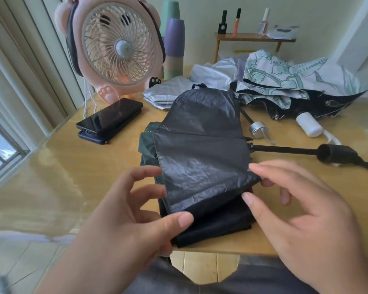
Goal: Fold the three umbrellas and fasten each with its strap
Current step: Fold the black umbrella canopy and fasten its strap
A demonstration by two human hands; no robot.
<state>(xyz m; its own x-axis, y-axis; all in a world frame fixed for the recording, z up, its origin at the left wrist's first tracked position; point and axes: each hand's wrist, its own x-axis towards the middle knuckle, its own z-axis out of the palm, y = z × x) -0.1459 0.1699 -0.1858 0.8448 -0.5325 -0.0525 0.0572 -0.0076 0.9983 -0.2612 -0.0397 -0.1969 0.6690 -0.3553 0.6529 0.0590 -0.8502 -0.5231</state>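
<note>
A black umbrella (202, 149) lies on the wooden table (72, 166), its canopy spread in loose flaps and its black handle (338, 154) pointing right. My left hand (136, 217) pinches the near flap between thumb and fingers. My right hand (297, 206) touches the flap's right edge with relaxed fingers. A silver umbrella (168, 94) with a silver handle (257, 129) lies behind. At the back right sits a floral white-and-green umbrella (285, 79), unfolded, with a white handle (309, 125).
A pink desk fan (115, 45) stands at the back left, with two stacked phones (109, 119) in front of it. Stacked cups (174, 47) and a small wooden shelf (253, 38) with bottles stand at the back. The table's front edge is near my lap.
</note>
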